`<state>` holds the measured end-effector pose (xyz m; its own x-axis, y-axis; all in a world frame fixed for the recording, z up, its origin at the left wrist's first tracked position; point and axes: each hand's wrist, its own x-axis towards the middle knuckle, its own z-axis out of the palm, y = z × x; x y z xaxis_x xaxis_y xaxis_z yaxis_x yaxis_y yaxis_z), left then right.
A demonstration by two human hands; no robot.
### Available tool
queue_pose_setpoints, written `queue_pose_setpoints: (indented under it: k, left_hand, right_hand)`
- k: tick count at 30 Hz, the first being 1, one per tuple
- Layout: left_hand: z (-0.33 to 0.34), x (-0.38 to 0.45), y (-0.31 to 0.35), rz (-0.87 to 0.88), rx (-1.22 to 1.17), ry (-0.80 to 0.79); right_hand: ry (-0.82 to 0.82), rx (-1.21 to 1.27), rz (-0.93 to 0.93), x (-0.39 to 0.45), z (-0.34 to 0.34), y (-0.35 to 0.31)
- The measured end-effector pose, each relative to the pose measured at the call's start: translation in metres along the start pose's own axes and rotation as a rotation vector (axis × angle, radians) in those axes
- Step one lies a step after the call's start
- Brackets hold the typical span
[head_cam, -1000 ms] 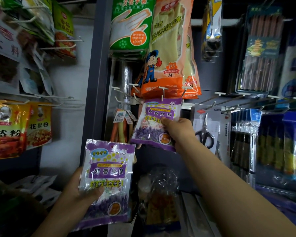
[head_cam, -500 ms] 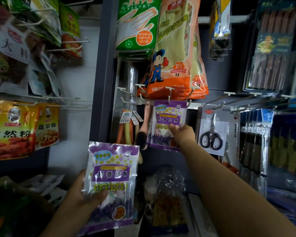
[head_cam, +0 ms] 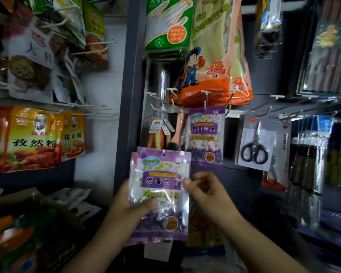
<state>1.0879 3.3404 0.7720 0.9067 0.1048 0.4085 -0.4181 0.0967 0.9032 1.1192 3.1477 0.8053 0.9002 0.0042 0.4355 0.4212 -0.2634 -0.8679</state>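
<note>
My left hand (head_cam: 134, 205) grips a purple-and-clear sachet packet (head_cam: 161, 192) by its lower left, thumb across the front; a second packet edge shows behind it. My right hand (head_cam: 207, 192) is just right of the packet, blurred. Its thumb tip touches the packet's right edge, and its fingers are loosely curled beside it. An identical purple packet (head_cam: 205, 136) hangs from a white peg hook (head_cam: 206, 99) above, with no hand on it.
Rubber-glove packs (head_cam: 211, 56) hang above the hook. Carded scissors (head_cam: 254, 142) hang to the right, brushes (head_cam: 157, 136) to the left. Spice packets (head_cam: 25, 138) fill the left rack. Protruding white pegs line the rack. A cardboard box (head_cam: 27, 213) sits at the lower left.
My right hand let go of the packet now hanging on the hook and dropped down to the held packet. My left hand raised its packet up and to the right, toward the middle.
</note>
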Motion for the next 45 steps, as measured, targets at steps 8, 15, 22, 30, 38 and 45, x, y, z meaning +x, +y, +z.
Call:
queue_pose_setpoints:
  k: [8,15,22,30,38,45]
  left_hand:
    - [0.019,-0.001,0.001,0.017,0.017,-0.014]
    - [-0.004,0.004,0.005,0.023,0.074,0.098]
    - [-0.007,0.002,0.010,0.056,0.137,0.106]
    - [-0.013,0.000,0.009,0.047,0.174,0.121]
    - [-0.015,-0.002,0.008,0.070,0.166,0.115]
    - [-0.018,0.000,0.007,0.064,0.163,0.110]
  right_hand:
    - [-0.055,0.035,-0.005,0.001,-0.009,0.009]
    - [0.138,0.057,-0.078,0.034,-0.039,-0.017]
    - [0.270,-0.047,-0.208,0.071,-0.047,-0.085]
    - [0.338,-0.105,-0.132,0.087,-0.041,-0.085]
    - [0.336,0.038,-0.053,0.089,-0.039,-0.088]
    - [0.340,0.004,-0.022,0.096,-0.039,-0.094]
